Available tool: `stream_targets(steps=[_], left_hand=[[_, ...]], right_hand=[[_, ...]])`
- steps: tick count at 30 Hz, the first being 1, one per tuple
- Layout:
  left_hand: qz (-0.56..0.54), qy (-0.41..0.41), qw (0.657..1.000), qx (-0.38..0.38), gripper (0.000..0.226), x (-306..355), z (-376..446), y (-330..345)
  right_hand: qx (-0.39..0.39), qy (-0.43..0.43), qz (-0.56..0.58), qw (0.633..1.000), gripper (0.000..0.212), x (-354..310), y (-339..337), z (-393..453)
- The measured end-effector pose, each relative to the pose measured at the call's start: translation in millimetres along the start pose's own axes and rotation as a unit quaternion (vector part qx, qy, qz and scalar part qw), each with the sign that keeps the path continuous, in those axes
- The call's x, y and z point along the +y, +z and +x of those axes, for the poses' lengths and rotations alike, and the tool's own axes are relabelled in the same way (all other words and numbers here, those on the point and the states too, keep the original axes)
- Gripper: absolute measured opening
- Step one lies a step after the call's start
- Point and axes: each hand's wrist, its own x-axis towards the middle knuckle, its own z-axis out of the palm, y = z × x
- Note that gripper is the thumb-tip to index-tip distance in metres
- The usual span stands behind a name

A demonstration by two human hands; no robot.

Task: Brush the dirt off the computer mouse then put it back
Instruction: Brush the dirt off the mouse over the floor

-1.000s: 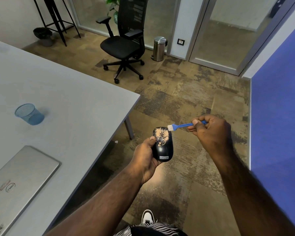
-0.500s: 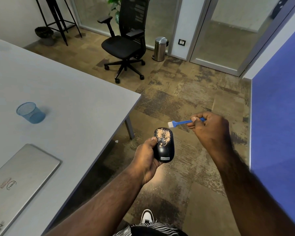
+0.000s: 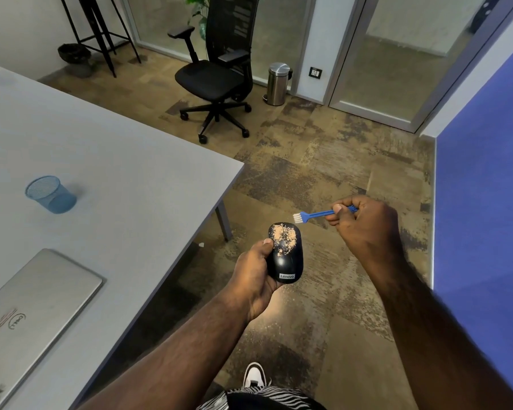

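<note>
A black computer mouse [image 3: 288, 263] with a patch of tan dirt on its front half is held over the floor by my left hand [image 3: 253, 273], thumb on its left side. My right hand [image 3: 365, 223] pinches the handle of a small blue brush [image 3: 314, 215]. Its white bristles point left and hover just above and to the right of the mouse's front end, not touching it.
A grey table [image 3: 116, 179] fills the left side, carrying a blue mesh cup [image 3: 51, 195] and a shut silver laptop [image 3: 33, 309]. A black office chair [image 3: 216, 75] and a steel bin [image 3: 277, 82] stand farther back. A blue wall panel [image 3: 483, 202] runs along the right.
The brush has lifted slightly off the mouse's front edge and drifted to the right. The mouse stays in my left hand with the dirt still on it.
</note>
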Motion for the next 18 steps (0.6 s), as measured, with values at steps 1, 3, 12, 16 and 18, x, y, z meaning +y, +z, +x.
stream_targets(steps=[1, 3, 12, 16, 18], left_hand=[[0.001, 0.001, 1.0, -0.002, 0.034, 0, 0, 0], [0.001, 0.002, 1.0, -0.005, 0.034, 1, 1, 0], [-0.018, -0.007, 1.0, -0.012, 0.029, 1, 5, -4], [-0.032, -0.019, 0.999, -0.028, 0.033, 5, 4, -6], [-0.043, -0.024, 0.998, -0.038, 0.035, 7, 3, -6]], right_hand=[[-0.001, 0.002, 0.014, 1.0, 0.018, 1, -1, 1], [-0.025, -0.013, 0.028, 0.999, 0.015, 0, -2, -1], [0.005, -0.02, 0.014, 1.0, 0.01, 10, -18, 5], [-0.013, 0.072, 0.195, 0.978, 0.009, 8, -26, 4], [-0.034, 0.098, 0.262, 0.96, 0.006, 7, -31, 2]])
